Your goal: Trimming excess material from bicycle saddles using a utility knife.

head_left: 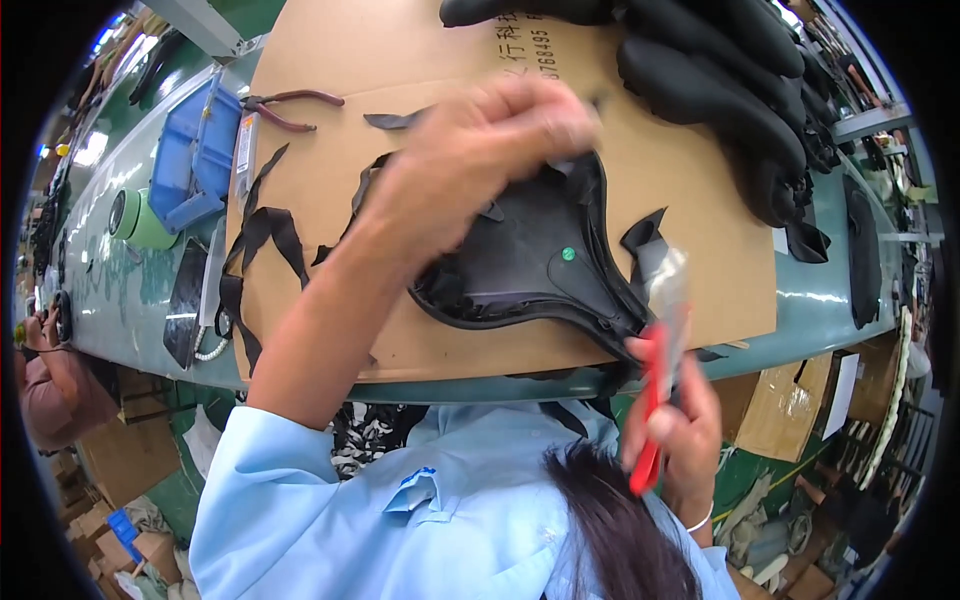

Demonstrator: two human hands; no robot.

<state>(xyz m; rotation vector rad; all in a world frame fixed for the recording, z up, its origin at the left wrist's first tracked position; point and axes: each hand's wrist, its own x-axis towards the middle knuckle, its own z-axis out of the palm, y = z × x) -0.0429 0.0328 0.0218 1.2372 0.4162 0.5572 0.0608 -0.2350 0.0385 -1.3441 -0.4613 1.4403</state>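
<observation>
A black bicycle saddle (520, 255) lies underside up on a cardboard sheet (700, 290), with a round green sticker on its inner shell and its nose toward me. My left hand (510, 130) is over the saddle's far, wide end, fingers curled closed and blurred. Whatever its fingertips pinch is too smeared to make out. Near the table's front edge, my right hand (675, 430) grips a red-handled tool (655, 400) with a silvery end pointing away from me. Motion blur hides the tool's exact kind. Beside its tip rests a black strip (643, 235).
Several black padded saddles (710, 100) are piled at the far right. To the left are red-handled pliers (290, 108), a blue bin (190, 155), a green lidded cup (145, 220), a dark flat slab (187, 300) and loose black strips (270, 230). Another person (60, 375) is at the far left.
</observation>
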